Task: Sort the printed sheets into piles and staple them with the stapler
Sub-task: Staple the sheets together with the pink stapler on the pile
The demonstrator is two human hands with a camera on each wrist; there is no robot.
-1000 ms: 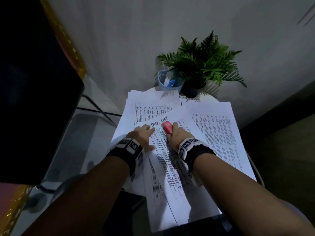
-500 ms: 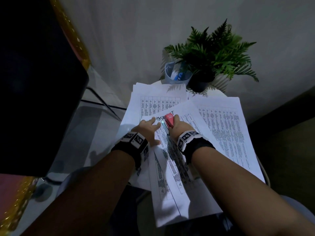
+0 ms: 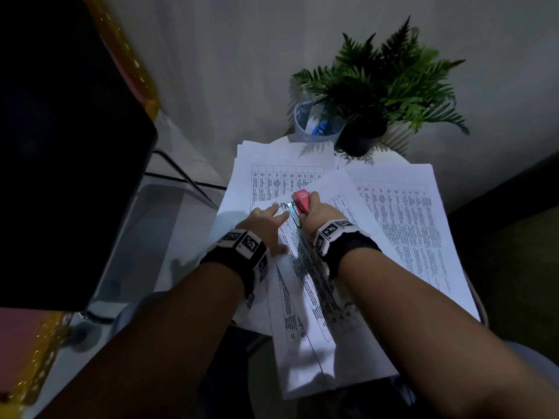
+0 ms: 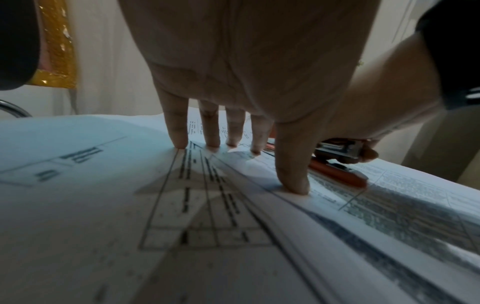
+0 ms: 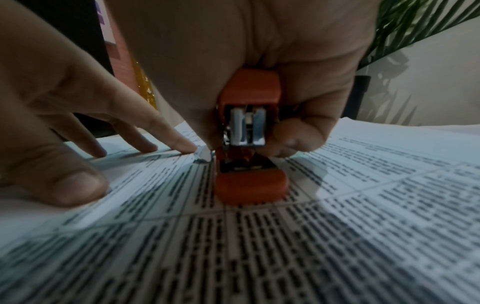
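Observation:
A small red stapler [image 3: 302, 201] [image 5: 249, 135] stands on the top corner of a tilted set of printed sheets [image 3: 314, 294], which lies across other sheets on a small round table. My right hand [image 3: 317, 214] grips the stapler from above, thumb and fingers curled round its body [image 4: 337, 152]. My left hand [image 3: 266, 225] lies just left of it, fingers straight, their tips pressing the sheets flat [image 4: 215, 142]. In the right wrist view the left fingers [image 5: 179, 142] touch the paper beside the stapler's mouth.
Two more piles of printed sheets lie behind: one at the back left [image 3: 278, 173], one at the right [image 3: 417, 225]. A clear cup with pens [image 3: 317, 122] and a potted fern [image 3: 384, 95] stand at the table's far edge. A dark monitor [image 3: 60, 146] fills the left.
The stapler and my right hand have shifted slightly up the sheet's corner, now covering part of the handwritten heading. The left hand stays pressed beside it. The head view has tilted a little.

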